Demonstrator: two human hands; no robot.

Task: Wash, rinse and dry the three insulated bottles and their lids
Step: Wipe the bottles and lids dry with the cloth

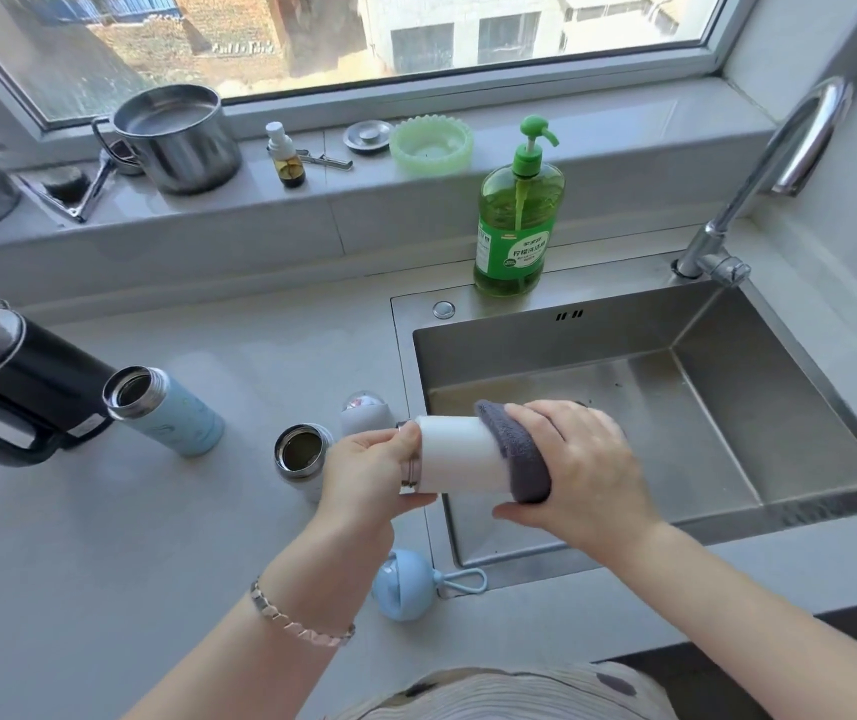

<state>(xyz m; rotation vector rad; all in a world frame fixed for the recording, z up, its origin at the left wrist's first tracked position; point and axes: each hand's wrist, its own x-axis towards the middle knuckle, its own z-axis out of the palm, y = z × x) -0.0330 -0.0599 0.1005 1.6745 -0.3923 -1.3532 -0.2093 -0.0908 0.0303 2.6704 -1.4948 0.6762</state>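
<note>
Wiping white bottle (455, 454) sideways over sink (727, 407) edge: left hand (364, 475) grip curled round its neck, right hand (577, 459) grip wrapping grey cloth (519, 454) round its base. Best turned steadily, wiping toward mouth.

I see open room across the right and far parts of the sink basin (701, 407); the faucet (759, 173) arches over its far right corner and the dish soap bottle (518, 220) stands on its far rim. The near-left countertop (78, 563) is free. Left of the sink, a black kettle (26, 387), light blue bottle (171, 413), small open bottle (303, 459), white lid (366, 419) and blue lid (405, 589) narrow the way.
</note>
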